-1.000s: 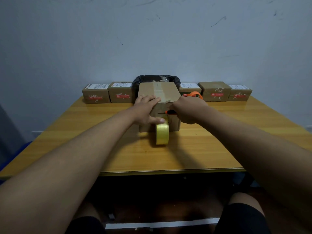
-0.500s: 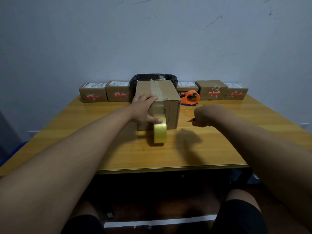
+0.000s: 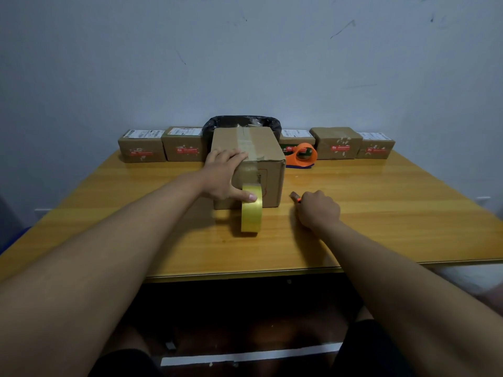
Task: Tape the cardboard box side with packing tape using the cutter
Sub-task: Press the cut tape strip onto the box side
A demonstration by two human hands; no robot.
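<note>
A brown cardboard box point(image 3: 268, 156) stands mid-table with clear tape along its top and down its near side. A yellowish roll of packing tape point(image 3: 251, 211) stands on edge against that near side. My left hand point(image 3: 223, 175) lies over the box's front top edge, fingers spread on top and thumb pressed on the roll. To the right of the box, my right hand point(image 3: 317, 209) rests on the table, closed around a small orange cutter point(image 3: 295, 197) whose tip sticks out toward the box.
Several small labelled cardboard boxes point(image 3: 141, 146) line the table's point(image 3: 381, 213) back edge against the wall. A black-lined bin point(image 3: 242, 123) sits behind the main box. An orange tape dispenser point(image 3: 303, 155) lies to the right of it.
My right hand with the cutter has pulled away from the box's near side and come down onto the table to the right. The left hand has stayed on the box and roll.
</note>
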